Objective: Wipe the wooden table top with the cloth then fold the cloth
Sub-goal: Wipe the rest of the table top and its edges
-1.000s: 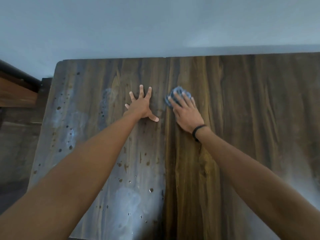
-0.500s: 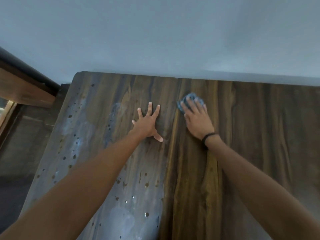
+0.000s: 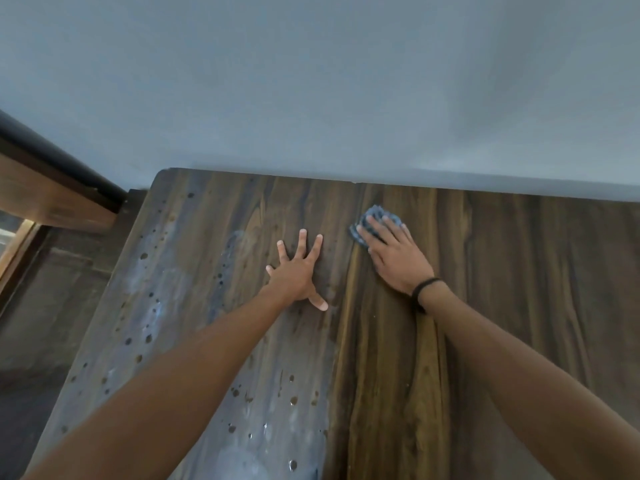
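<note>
A dark wooden table top (image 3: 519, 289) fills the lower view and runs back to a grey wall. Its left half is spotted with water drops and pale smears. A small bunched blue cloth (image 3: 374, 216) lies near the far edge, right of the table's middle seam. My right hand (image 3: 394, 251) presses flat on the cloth with straight fingers, hiding most of it. My left hand (image 3: 298, 271) rests flat on the bare wood just left of the seam, fingers spread, holding nothing.
The grey wall (image 3: 346, 98) meets the table's far edge. A wooden rail with a dark top (image 3: 52, 188) slants in at the far left, beyond the table's rounded corner. A dark floor (image 3: 34, 323) lies below the left edge.
My right hand has pushed the cloth a little farther toward the wall. The view has tilted up, showing more wall. My left hand stays planted in the same spot.
</note>
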